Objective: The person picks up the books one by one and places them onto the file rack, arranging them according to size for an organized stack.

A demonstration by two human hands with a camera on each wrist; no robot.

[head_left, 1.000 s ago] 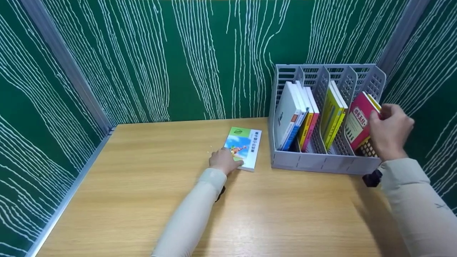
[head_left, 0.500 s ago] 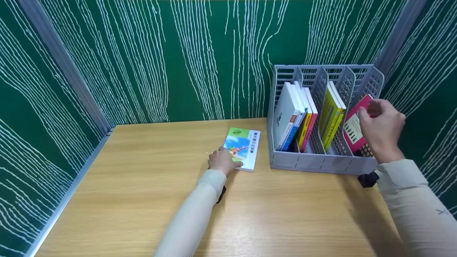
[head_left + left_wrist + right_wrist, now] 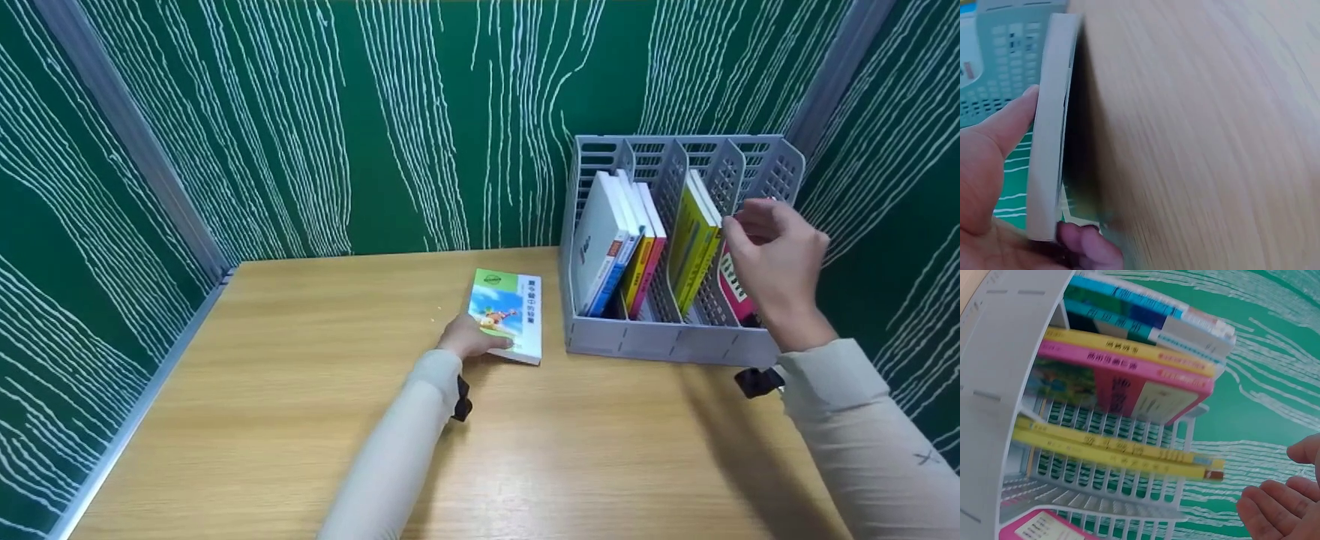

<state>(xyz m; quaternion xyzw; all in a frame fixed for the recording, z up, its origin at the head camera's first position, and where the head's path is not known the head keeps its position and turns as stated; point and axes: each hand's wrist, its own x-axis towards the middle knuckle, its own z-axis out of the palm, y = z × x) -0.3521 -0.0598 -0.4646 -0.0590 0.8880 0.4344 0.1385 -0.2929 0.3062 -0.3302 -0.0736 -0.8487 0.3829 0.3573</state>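
A paperback book [image 3: 501, 311] with a green, blue and white cover lies at the middle of the table. My left hand [image 3: 470, 337] grips its left edge, thumb on the cover; in the left wrist view the book's page edge [image 3: 1053, 124] stands between thumb and curled fingers, tilted off the wood. My right hand [image 3: 784, 262] hangs in front of the grey file rack's [image 3: 667, 341] right compartment, fingers loosely bent with nothing between them. Behind it a pink book [image 3: 736, 292] leans in that compartment, mostly hidden. The right wrist view shows the same hand [image 3: 1286, 506] apart from the books.
White and blue books [image 3: 604, 247] stand in the rack's left compartment, yellow and pink ones [image 3: 646, 262] beside them, and yellow-green books [image 3: 696, 247] in the compartment right of those. A green patterned wall [image 3: 405, 150] rises behind the wooden table [image 3: 300, 420].
My right hand has let go of the pink book and moved left, leaving it in the rack. My left hand has closed on the paperback and raised its near edge slightly.
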